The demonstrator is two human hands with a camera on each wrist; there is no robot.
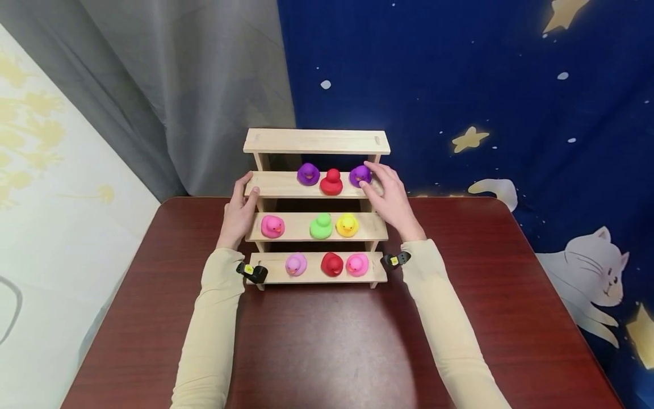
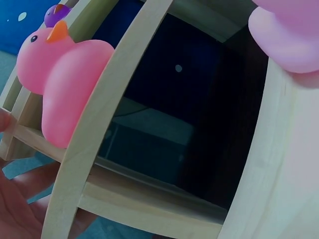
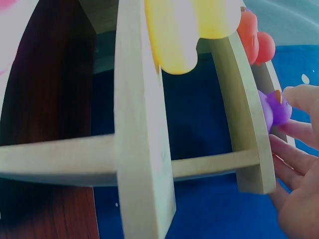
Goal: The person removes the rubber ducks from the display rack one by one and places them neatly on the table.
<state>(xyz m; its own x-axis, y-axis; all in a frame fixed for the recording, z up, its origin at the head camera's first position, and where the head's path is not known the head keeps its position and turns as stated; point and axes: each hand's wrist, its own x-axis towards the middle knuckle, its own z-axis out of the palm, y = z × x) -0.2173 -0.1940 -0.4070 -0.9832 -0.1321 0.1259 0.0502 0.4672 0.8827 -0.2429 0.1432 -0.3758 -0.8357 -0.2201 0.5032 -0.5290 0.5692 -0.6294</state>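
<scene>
A wooden stepped shelf [image 1: 317,142] stands on the table with small rubber ducks on its lower tiers. My left hand [image 1: 239,213] grips the left end of the second tier from the top, thumb in front and fingers around the edge. At that tier's right end, my right hand [image 1: 390,196] pinches a purple duck [image 1: 360,176] between thumb and fingers; the right wrist view shows fingertips at this purple duck [image 3: 279,108]. Left of it on the same tier sit a red duck [image 1: 331,183] and another purple duck [image 1: 308,174].
Below are a hot-pink duck [image 1: 272,226], a green duck [image 1: 321,226] and a yellow duck [image 1: 347,225]. The bottom tier holds a lilac duck [image 1: 296,264], a dark red duck [image 1: 332,264] and a pink duck [image 1: 357,264]. Curtains [image 1: 409,85] hang behind the brown table [image 1: 327,341].
</scene>
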